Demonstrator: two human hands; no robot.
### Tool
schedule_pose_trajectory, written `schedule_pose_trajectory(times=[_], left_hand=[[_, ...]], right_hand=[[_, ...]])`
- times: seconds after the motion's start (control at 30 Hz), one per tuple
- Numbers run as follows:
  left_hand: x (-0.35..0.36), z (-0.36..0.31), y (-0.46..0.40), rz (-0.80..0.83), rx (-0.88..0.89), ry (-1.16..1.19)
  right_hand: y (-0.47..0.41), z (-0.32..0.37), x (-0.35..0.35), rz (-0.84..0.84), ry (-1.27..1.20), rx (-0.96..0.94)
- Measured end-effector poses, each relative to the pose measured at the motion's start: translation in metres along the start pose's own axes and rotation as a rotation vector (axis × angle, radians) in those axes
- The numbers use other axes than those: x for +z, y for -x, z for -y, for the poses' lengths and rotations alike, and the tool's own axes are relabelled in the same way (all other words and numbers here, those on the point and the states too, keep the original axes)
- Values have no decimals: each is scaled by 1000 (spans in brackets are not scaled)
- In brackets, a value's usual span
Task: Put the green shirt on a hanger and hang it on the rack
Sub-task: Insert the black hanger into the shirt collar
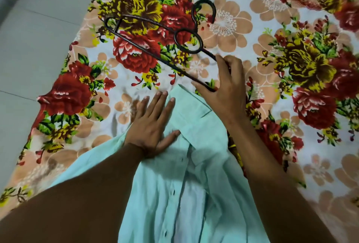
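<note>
The light green shirt (174, 194) lies on the flowered bed sheet (291, 68) with its front unbuttoned and its collar pointing away from me. My left hand (153, 124) presses flat on the shirt's left shoulder beside the collar, fingers straight. My right hand (223, 85) grips one end of a dark metal hanger (155, 35) just beyond the collar. The hanger stretches up and to the left over the sheet, its hook at the far side. The rack is not in view.
The bed's left edge runs diagonally from the top middle to the lower left, with grey tiled floor (29, 39) beyond it. The sheet spreads wide to the right of the shirt.
</note>
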State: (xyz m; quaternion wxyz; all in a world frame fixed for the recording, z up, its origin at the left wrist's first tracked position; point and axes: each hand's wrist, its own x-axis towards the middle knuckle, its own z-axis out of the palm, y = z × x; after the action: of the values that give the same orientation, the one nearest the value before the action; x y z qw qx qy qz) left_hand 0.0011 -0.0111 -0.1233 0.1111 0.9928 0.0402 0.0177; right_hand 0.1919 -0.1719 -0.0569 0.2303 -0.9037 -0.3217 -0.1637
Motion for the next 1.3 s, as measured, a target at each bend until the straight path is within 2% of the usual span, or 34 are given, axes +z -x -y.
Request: schedule_pose_trajectory(times=[0.27,0.33,0.4,0.53,0.67,0.8,0.9,1.0,1.1,1.17,1.3], left_hand=[[-22,-14,10,-125,17,5],[-28,-28,19,-212,39,-26],[-28,-54,38,-277,-20,4],[-20,-99,65,-147,-188,51],[-25,-111,59,-10,-253,-9],[-41,-116,46,0,-317,74],[-56,-108,41,-14,-426,378],[-69,-93,38,-89,-702,813],[-76,-75,33,-175,-921,1154],[-78,-66,31,-249,-969,1226],[-84,-61,32,-440,-964,1171]], right_hand=[[111,27,-72,53,-10,76],[136,32,-86,58,-22,116],[159,36,-99,37,-17,142],[193,42,-112,-5,-6,161],[226,45,-125,-48,17,213],[251,43,-140,-62,3,298],[259,39,-151,-61,2,324],[266,33,-160,-32,-29,335],[272,29,-165,15,-65,357],[275,25,-167,17,-75,361],[283,9,-172,41,-52,330]])
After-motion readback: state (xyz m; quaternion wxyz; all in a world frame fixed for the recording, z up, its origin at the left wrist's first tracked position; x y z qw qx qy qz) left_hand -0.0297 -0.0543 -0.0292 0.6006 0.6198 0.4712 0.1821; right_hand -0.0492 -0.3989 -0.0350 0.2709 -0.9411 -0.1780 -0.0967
